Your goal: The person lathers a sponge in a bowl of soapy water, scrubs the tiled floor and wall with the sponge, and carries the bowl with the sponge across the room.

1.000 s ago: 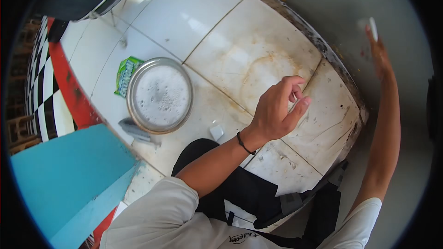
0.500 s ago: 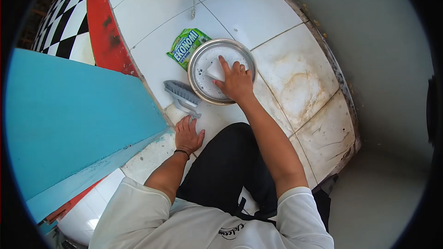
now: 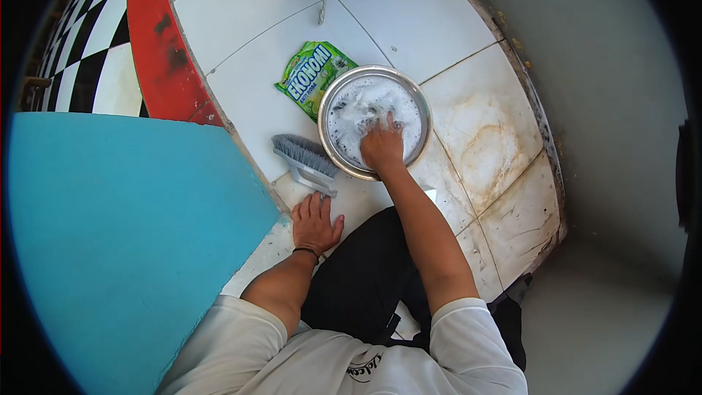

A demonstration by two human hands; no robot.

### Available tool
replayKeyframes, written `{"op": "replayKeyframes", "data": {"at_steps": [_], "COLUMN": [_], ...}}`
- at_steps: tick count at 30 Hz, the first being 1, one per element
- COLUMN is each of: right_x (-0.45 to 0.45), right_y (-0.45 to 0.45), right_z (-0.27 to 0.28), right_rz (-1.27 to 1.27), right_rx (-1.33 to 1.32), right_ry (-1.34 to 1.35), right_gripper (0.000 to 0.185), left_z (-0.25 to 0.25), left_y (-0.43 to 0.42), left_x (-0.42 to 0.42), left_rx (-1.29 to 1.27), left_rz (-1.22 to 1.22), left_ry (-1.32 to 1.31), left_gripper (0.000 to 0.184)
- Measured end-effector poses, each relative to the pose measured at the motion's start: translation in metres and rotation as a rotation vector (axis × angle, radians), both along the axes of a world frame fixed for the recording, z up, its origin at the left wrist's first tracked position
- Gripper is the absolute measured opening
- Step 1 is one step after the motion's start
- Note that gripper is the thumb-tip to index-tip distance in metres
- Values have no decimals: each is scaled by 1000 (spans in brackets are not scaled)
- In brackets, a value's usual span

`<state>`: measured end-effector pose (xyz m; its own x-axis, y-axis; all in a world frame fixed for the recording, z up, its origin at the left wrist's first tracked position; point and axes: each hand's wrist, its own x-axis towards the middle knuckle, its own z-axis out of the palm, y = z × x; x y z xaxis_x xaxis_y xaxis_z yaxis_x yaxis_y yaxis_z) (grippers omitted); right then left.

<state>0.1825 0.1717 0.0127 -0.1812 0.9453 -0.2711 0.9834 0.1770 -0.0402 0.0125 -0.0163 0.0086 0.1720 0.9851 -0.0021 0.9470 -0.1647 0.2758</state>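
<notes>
A round steel basin of foamy water stands on the tiled floor. My right hand is dipped into the foam from the near side. Its fingertips are under the suds, so whether they grip anything is hidden. Flat on the floor, fingers stretched out, lies my left hand, open and holding nothing. Just beyond its fingertips rests a scrubbing brush with grey bristles and a pale handle. A green detergent pouch marked EKONOMI lies against the basin's far left side.
A turquoise block stands to my left, beside a red strip and black-and-white checks. On the right rises a grey wall. Brown stains mark a floor tile. A rope end hangs at the top.
My right hand has gone from spread over the foam to lower in it, and the water is stirred. The white patch beneath its fingers no longer shows. The left hand stays on the floor.
</notes>
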Motion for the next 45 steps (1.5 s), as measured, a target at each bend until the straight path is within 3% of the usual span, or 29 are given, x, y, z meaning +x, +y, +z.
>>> {"op": "replayKeyframes", "data": {"at_steps": [4,7,10,13,16,19,22,25,28,35,42,45], "right_x": [-1,0,5,8,14,11,8,13,2,3,4,10], "right_y": [13,12,15,12,8,21,24,1,7,12,14,10], "right_z": [17,-3,8,9,11,15,20,-9,33,36,25,7], "right_rz": [-3,59,113,62,92,220,73,103,66,342,247,252], "right_rx": [-388,-160,-472,-517,-396,-559,-666,245,210,304,-146,-184], "right_ry": [0,-50,-80,-94,32,-168,-98,140,218,380,104,96], "right_gripper": [33,30,26,24,26,31,35,44,50,58,49,48], "left_z": [-1,-1,-1,-2,0,0,-1,3,2,2,1,2], "left_y": [-1,0,-2,0,-1,-2,0,0,1,1,2,3], "left_x": [1,1,0,0,-1,1,3,0,2,1,2,1], "left_rx": [4,12,7,4,2,4,33,24,30,28,29,23], "left_rz": [2,2,-3,-3,2,8,27,21,24,21,30,30], "left_ry": [-6,-15,-16,-17,-13,-17,-9,6,-3,-4,-13,-10], "left_gripper": [56,55,55,55,55,54,54,54,53,53,52,52]}}
